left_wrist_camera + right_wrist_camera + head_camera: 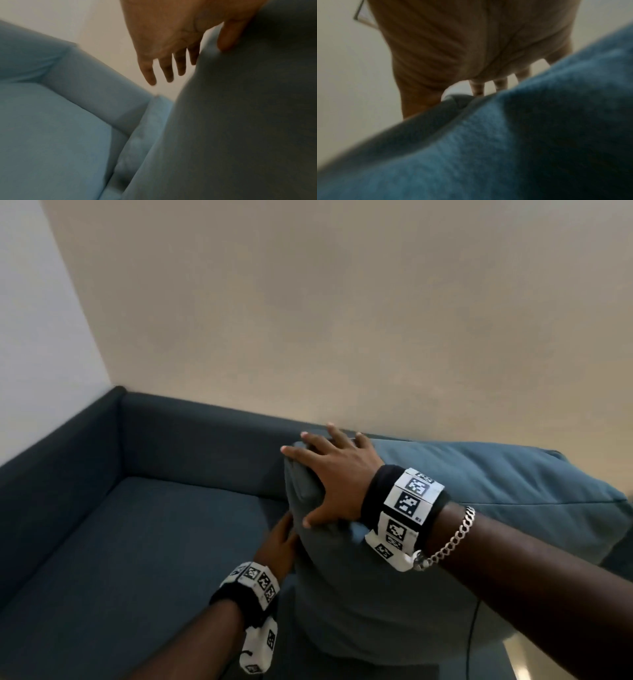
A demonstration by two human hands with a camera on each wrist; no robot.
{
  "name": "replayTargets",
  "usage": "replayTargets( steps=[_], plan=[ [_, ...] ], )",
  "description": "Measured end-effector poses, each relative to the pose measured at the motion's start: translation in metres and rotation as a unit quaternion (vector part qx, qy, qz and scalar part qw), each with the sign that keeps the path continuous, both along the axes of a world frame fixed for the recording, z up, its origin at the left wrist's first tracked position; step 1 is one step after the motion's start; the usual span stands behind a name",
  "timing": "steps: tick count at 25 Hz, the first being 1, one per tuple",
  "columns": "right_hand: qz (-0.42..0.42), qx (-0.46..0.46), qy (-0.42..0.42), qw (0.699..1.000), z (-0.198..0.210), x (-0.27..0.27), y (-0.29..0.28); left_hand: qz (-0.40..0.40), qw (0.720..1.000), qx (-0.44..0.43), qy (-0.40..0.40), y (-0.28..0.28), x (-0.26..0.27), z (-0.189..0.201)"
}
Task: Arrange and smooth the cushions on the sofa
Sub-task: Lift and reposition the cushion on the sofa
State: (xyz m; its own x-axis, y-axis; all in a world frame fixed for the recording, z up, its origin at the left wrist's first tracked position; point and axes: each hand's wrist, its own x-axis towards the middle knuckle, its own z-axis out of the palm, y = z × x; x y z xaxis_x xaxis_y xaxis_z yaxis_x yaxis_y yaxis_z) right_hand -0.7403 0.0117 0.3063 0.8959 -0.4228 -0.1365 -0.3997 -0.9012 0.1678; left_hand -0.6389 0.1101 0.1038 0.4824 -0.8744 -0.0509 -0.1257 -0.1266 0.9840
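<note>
A large blue cushion (376, 594) stands upright on the dark blue sofa seat (120, 559), towards the right. My right hand (335, 474) lies spread over its top left corner, fingers straight and thumb down on the front face. My left hand (279, 542) touches the cushion's left edge lower down. In the left wrist view the left hand (164, 40) has straight fingers beside the cushion (240, 121) and its thumb on the fabric. The right wrist view shows the palm of the right hand (471, 47) above the cushion (488, 148).
The sofa's backrest (205, 433) runs along a beige wall (342, 320), and its left armrest (51, 484) meets a white wall. The cushion's upper part stretches away to the right (513, 474). A strip of shiny floor (531, 662) shows at the lower right.
</note>
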Motion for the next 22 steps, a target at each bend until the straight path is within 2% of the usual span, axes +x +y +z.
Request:
replayTargets(
  steps=[2, 4, 6, 8, 9, 11, 13, 16, 17, 19, 20, 22],
  plan=[
    [-0.037, -0.019, 0.037, 0.998, -0.009, 0.004, 0.002, -0.064, 0.996, 0.041, 0.042, 0.007, 0.0, -0.045],
    [-0.055, -0.007, -0.061, 0.997, 0.002, 0.006, -0.002, -0.073, 0.993, 0.029, 0.086, 0.009, -0.003, -0.069],
    [-0.072, 0.0, -0.172, 0.982, 0.02, 0.0, -0.007, -0.047, 0.994, 0.0, 0.1, 0.009, -0.002, -0.068],
    [-0.081, -0.002, -0.258, 0.963, 0.043, -0.011, -0.013, -0.041, 0.996, -0.026, 0.071, 0.008, 0.004, -0.058],
    [-0.083, 0.006, -0.304, 0.949, 0.054, -0.021, -0.015, -0.043, 0.998, -0.032, 0.027, 0.008, 0.006, -0.052],
    [-0.06, 0.054, -0.418, 0.905, 0.082, -0.043, -0.019, -0.017, 0.995, -0.064, -0.077, 0.003, 0.004, -0.023],
    [-0.018, 0.083, -0.533, 0.842, 0.111, -0.071, -0.027, 0.05, 0.98, -0.157, -0.11, -0.01, -0.001, 0.016],
    [-0.033, 0.057, -0.643, 0.763, 0.125, -0.125, -0.05, 0.155, 0.926, -0.282, -0.199, -0.04, -0.007, 0.082],
    [-0.061, 0.073, -0.668, 0.738, 0.115, -0.147, -0.063, 0.164, 0.912, -0.292, -0.236, -0.049, -0.01, 0.098],
    [-0.142, 0.131, -0.685, 0.702, 0.067, -0.195, -0.089, 0.151, 0.899, -0.266, -0.312, -0.067, -0.019, 0.105],
    [-0.196, 0.154, -0.666, 0.703, 0.028, -0.222, -0.105, 0.132, 0.897, -0.23, -0.355, -0.077, -0.027, 0.096],
    [-0.323, 0.205, -0.554, 0.74, -0.063, -0.268, -0.126, 0.069, 0.891, -0.125, -0.432, -0.093, -0.047, 0.054]
  ],
)
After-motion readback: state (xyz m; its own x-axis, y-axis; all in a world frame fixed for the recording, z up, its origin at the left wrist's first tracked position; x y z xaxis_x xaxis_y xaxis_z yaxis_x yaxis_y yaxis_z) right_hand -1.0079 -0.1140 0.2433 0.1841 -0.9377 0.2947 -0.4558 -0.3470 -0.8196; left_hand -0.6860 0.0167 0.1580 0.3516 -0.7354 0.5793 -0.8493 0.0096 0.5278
